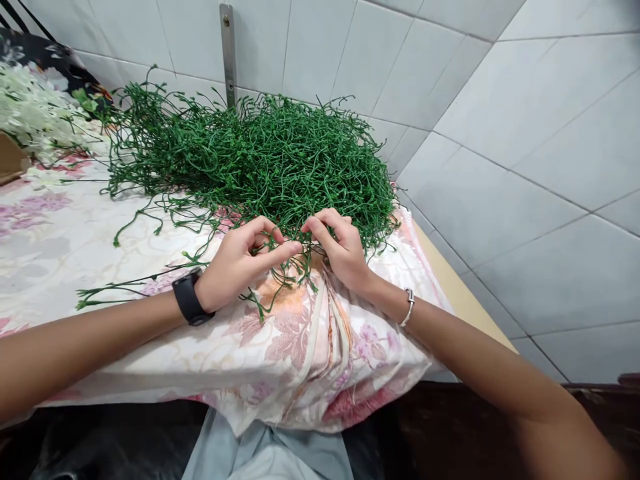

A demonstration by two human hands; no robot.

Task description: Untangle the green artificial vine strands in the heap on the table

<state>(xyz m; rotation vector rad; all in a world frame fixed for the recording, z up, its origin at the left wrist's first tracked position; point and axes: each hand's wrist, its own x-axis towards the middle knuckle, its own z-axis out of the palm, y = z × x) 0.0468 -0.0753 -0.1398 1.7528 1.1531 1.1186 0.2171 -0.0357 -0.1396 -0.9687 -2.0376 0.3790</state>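
Note:
A large tangled heap of green plastic flower stems [300, 160] lies on the cloth against the wall. My left hand [245, 260], a black watch on its wrist, is at the near edge of the heap, its thumb and curled fingers closed around a thin green stem. Close by on the right, my right hand [343, 250] is closed in a pinch at the same cluster, a silver bracelet on its wrist. Loose stems hang beneath and between the hands. Part of what the fingertips grip is hidden by the fingers.
A floral cloth [285, 333] covers the table and bunches up at the front edge. Several separate stems [115, 290] lie by my left forearm. White artificial flowers [40, 113] are piled at the far left beside a brown cardboard piece [11, 159]. Tiled walls [525, 173] stand behind and right.

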